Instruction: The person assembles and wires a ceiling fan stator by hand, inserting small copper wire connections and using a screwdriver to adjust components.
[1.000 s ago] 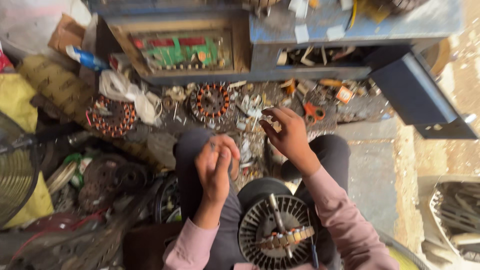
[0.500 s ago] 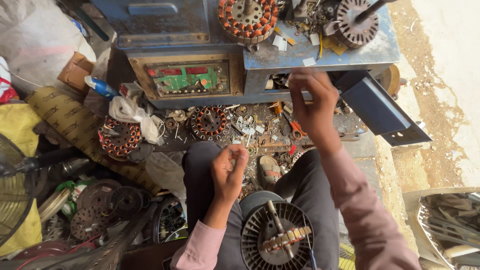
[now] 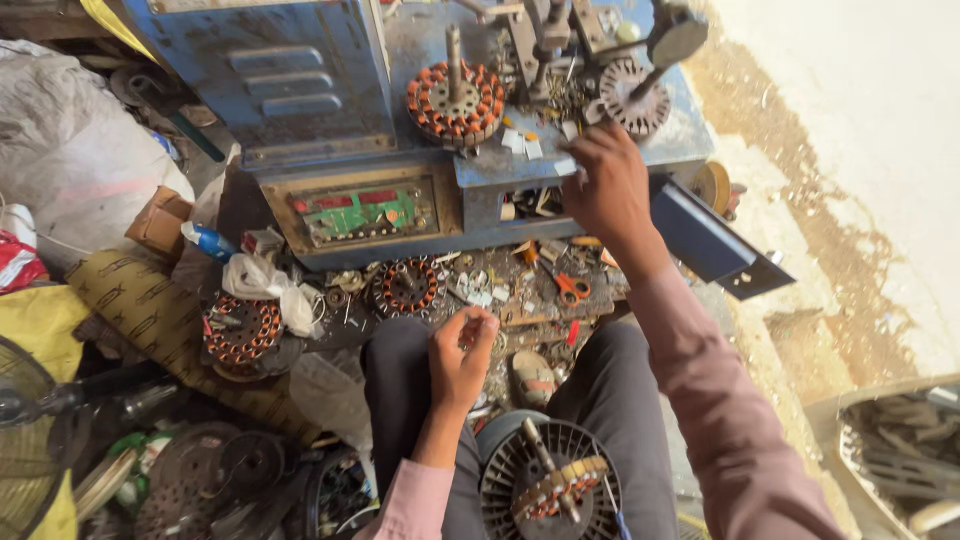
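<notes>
One wound stator point(image 3: 455, 100) is already mounted on the blue machine point(image 3: 320, 90); beside it, small paper slips point(image 3: 522, 143) are touched by the right hand point(image 3: 605, 185), fingers together. Below the machine, the left hand point(image 3: 460, 360) is pinched shut on something not discernible.

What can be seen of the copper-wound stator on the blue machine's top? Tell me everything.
The wound stator is a round ring of orange-copper coils around a dark metal core, lying flat on the blue machine, threaded over an upright metal spindle. It looks intact. Small white paper slips lie beside it. The right hand reaches nearby, not touching it.
</notes>
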